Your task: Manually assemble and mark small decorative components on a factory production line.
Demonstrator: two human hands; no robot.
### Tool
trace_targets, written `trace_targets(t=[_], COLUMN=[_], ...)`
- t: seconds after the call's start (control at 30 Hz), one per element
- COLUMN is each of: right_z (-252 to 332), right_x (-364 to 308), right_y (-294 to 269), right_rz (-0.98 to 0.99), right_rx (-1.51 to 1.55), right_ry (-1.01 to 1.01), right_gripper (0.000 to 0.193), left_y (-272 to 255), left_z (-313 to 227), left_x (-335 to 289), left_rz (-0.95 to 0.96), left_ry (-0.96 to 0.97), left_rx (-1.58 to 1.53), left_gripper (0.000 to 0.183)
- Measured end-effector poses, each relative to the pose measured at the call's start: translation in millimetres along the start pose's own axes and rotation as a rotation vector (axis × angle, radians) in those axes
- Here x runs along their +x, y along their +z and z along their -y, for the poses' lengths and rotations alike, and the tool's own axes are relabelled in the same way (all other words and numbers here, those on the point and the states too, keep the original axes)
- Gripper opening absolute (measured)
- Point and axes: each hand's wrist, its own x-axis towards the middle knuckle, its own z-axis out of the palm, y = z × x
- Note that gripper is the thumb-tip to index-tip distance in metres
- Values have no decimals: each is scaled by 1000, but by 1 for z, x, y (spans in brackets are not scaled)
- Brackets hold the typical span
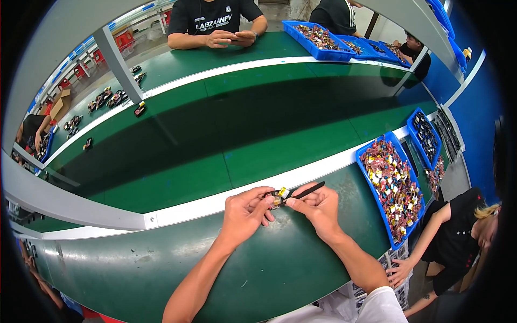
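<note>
Two bare hands, above a green tabletop (pixel 285 264). Left hand (pixel 242 213): fingers closed around a small yellow-labelled part (pixel 283 192), held up near the white edge strip (pixel 215 211). Right hand (pixel 321 211): fingers pinching a slim black stick (pixel 309 190), its free end angled up and rightward; contact with the part unclear. One blue tray (pixel 375 203), right of the hands, heaped with red, white and yellow parts (pixel 392 185).
</note>
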Motion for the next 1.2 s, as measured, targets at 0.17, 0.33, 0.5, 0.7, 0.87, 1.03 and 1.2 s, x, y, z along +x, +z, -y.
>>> trace_targets(t=[0.17,0.33,0.5,0.7,0.87,1.03,1.2], right_z=[2,5,-11,-15,-13,-13,-12], right_x=[0,-3,-2,-4,-9,-9,-9], right_y=[-2,0,1,4,11,15,17], right_rz=[13,28,11,-21,-45,-64,-72], right_rx=[-1,158,99,45,74,110,106], right_ry=[6,15,-122,-172,-152,-164,-168], right_gripper=[12,14,14,15,16,16,16], left_y=[-1,-6,-10,-10,-9,-8,-9], left_z=[0,0,-1,0,1,-2,-2], left_x=[1,2,4,4,4,4,6], left_rz=[10,50,84,66,38,27,41], left_ry=[22,-20,-31,-8,7,10,2], left_rx=[19,-115,-169,-191,-205,-200,-219], left_gripper=[26,27,29,31,31,30,30])
